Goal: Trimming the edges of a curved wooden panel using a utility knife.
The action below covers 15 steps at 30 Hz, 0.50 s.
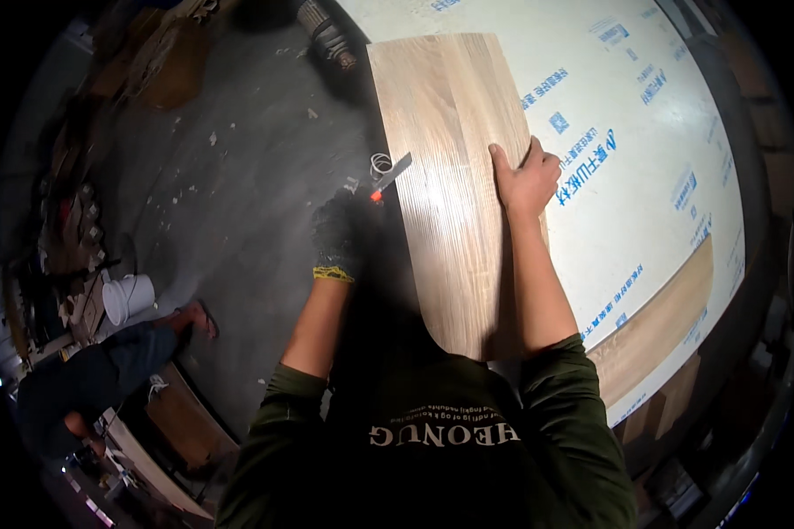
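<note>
A wood-grain board with rounded corners lies lengthwise in front of me, its left edge over the dark floor. My left hand, in a dark glove with a yellow cuff, is closed on a knife with a flat grey blade and an orange part. The blade meets the board's left edge, where a thin pale curled strip hangs. My bare right hand grips the board's right edge, thumb on its top face. The glove's fingers are partly lost in shadow.
Under the board's right side is a white printed sheet on a stack, with another wood-grain piece on it. A cylindrical tool stands at the far end. On the left are a white bucket, scraps, and another person.
</note>
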Motion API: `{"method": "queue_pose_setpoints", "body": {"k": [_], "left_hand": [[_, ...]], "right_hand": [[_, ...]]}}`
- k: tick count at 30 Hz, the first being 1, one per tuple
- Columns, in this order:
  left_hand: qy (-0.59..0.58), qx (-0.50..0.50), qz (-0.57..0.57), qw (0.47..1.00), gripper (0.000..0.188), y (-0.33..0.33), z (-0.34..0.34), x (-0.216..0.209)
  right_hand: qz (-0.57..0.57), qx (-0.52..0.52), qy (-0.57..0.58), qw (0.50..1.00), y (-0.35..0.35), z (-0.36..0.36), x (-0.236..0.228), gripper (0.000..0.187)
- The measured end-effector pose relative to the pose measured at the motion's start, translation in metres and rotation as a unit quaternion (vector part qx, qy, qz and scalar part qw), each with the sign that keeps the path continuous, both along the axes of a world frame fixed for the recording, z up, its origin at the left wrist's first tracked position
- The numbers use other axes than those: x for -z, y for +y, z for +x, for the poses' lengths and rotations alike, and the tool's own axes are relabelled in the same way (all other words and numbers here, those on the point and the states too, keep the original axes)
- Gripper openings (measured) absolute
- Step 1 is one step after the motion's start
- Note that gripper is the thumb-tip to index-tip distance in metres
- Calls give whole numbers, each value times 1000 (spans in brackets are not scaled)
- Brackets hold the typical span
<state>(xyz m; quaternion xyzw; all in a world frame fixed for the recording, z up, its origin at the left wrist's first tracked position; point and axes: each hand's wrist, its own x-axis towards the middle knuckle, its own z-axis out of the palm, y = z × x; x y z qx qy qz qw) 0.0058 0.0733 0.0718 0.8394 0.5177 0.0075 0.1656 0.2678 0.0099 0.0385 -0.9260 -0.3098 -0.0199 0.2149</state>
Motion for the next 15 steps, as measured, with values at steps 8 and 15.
{"method": "queue_pose_setpoints", "body": {"k": [8, 15], "left_hand": [[13, -1, 39, 999, 33, 31, 6, -4], [-5, -3, 82, 997, 32, 56, 13, 1]], "right_hand": [[-15, -12, 24, 1000, 10, -2, -3, 81], [-17, -7, 28, 999, 9, -1, -4, 81]]}}
